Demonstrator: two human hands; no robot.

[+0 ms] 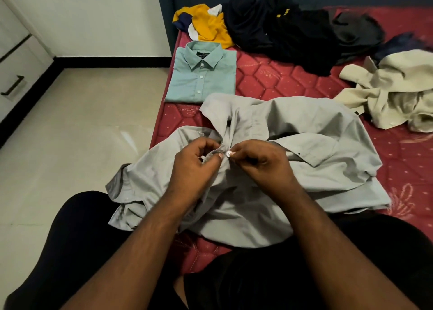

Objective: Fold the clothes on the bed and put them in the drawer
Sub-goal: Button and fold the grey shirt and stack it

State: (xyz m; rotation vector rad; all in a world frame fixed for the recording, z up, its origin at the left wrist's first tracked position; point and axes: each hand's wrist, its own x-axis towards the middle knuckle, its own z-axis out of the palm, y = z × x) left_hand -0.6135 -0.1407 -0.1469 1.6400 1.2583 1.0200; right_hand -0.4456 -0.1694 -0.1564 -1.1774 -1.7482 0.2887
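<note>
Head view shows the grey shirt [269, 164] spread rumpled on the bed [269, 80] just before the person, collar end away. Both hands meet at its placket — the left hand [194, 166] pinches the buttonhole edge, the right hand [257, 159] pinches a white button [227, 154]. Beyond lie a folded green shirt [202, 75] and unfolded heaps — the drawer [16, 75] stands left.

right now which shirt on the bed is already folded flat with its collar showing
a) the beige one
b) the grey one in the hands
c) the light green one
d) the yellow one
c, the light green shirt lies as a neat buttoned rectangle with its collar on top, while the grey shirt is spread out under both hands and the yellow shirt and beige shirt lie crumpled.
</note>
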